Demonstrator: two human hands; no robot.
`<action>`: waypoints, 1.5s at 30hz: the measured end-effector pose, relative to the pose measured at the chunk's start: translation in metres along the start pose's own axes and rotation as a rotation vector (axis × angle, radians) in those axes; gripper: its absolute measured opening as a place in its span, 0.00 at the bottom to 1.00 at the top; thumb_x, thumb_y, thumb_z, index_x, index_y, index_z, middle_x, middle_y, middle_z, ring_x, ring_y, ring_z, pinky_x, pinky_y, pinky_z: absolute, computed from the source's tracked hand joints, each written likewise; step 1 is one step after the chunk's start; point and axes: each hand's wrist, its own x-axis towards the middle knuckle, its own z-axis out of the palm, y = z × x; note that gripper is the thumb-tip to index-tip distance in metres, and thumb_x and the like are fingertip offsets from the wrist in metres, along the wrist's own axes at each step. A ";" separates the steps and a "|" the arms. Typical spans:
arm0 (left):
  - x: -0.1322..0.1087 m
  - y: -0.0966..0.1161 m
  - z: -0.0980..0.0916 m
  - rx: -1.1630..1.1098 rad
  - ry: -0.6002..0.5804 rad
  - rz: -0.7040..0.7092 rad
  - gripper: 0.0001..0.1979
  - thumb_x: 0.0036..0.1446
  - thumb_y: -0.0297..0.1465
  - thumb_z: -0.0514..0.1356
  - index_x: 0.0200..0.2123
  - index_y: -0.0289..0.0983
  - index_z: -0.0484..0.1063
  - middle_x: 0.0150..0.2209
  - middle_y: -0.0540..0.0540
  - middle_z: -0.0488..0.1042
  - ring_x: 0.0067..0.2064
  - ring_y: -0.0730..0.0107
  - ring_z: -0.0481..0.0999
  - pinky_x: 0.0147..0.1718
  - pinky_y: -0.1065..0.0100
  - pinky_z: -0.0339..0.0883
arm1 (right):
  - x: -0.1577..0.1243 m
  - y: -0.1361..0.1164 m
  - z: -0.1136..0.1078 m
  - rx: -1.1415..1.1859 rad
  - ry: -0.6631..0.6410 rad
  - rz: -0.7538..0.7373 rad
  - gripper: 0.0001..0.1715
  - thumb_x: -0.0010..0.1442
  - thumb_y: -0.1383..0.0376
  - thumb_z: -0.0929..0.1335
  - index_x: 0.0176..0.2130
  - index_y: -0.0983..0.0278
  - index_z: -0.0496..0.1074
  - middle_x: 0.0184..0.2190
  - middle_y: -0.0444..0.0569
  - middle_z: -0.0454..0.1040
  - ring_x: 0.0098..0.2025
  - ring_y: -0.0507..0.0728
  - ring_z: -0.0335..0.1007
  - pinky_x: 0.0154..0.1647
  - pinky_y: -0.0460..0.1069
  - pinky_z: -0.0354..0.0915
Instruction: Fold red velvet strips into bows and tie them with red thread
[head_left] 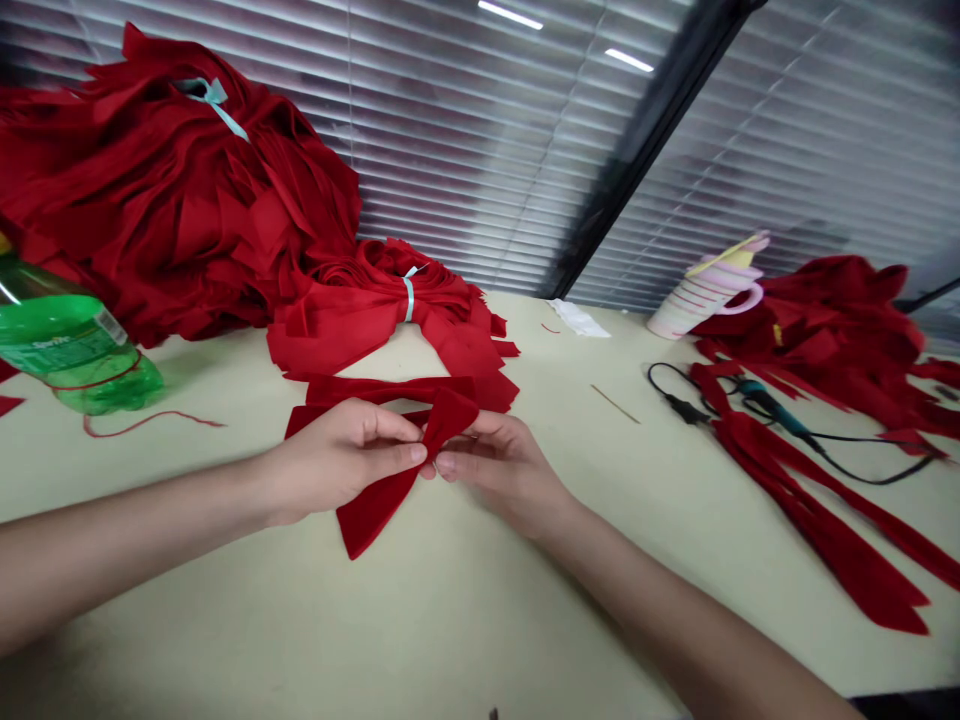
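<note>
Between my two hands a red velvety fabric strip (386, 505) is gathered at its middle, one pointed tail hanging down left and the other end standing up right. My left hand (345, 455) pinches the gather between thumb and fingers. From the other side my right hand (506, 465) grips the same strip close by, its fingertips almost touching the left ones. Part of the strip is hidden behind the fingers. Just beyond my hands, more red strips (390, 388) lie flat on the pale table (420, 630).
A large heap of red strips (187, 200) and a smaller tied bundle (409, 295) lie at the back left. At left sits a green plastic bottle (75, 345). On the right are a striped cup (705, 297), a corded teal-handled tool (776, 407) and loose red strips (825, 530).
</note>
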 end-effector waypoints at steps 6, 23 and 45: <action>-0.003 0.002 0.001 0.114 -0.001 0.072 0.11 0.60 0.33 0.54 0.39 0.39 0.77 0.39 0.48 0.78 0.42 0.65 0.76 0.43 0.66 0.68 | 0.001 0.001 0.004 0.025 0.042 0.016 0.04 0.49 0.65 0.73 0.29 0.63 0.75 0.24 0.44 0.75 0.26 0.49 0.67 0.29 0.47 0.64; -0.003 0.003 0.006 0.119 0.176 0.030 0.10 0.56 0.36 0.57 0.31 0.37 0.76 0.30 0.50 0.75 0.31 0.71 0.71 0.29 0.72 0.64 | -0.003 0.007 0.008 -0.249 0.245 -0.073 0.08 0.48 0.64 0.74 0.26 0.64 0.72 0.21 0.42 0.72 0.23 0.48 0.65 0.25 0.45 0.61; -0.009 -0.006 0.006 0.678 0.012 0.058 0.09 0.58 0.30 0.48 0.27 0.37 0.62 0.23 0.53 0.61 0.25 0.73 0.60 0.24 0.71 0.54 | 0.010 -0.004 -0.025 0.138 0.147 0.085 0.20 0.43 0.59 0.75 0.36 0.61 0.71 0.30 0.43 0.72 0.31 0.51 0.70 0.34 0.48 0.66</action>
